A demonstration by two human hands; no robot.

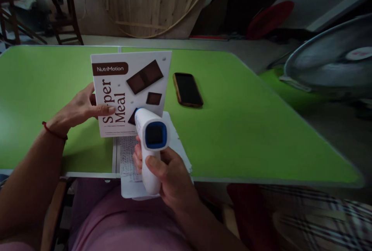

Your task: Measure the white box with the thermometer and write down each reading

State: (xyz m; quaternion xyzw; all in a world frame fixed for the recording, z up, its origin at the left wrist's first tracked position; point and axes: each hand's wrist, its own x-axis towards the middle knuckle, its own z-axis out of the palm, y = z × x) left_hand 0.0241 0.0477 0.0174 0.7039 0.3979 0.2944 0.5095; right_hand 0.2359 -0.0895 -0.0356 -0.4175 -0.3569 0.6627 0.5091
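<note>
My left hand (87,105) grips the left edge of a white NutriMotion box (142,101), its thumb lying across the front. The box stands roughly upright over the table, printed with brown chocolate pieces. Wrapped round the handle of a white infrared thermometer (149,154) is my right hand (171,173). The thermometer's dark screen with a blue rim faces me, and its nose points at the lower part of the box, overlapping it in view; whether they touch I cannot tell. Beneath them lie sheets of paper (130,165) with handwriting, partly hidden and reaching past the table's near edge.
A dark-screened phone (188,90) in a brown case lies right of the box on the green folding table (247,127). A large fan (334,57) stands beyond the table's right edge. A wooden chair (65,18) is at the far left. Checked cloth (316,212) lies at the lower right.
</note>
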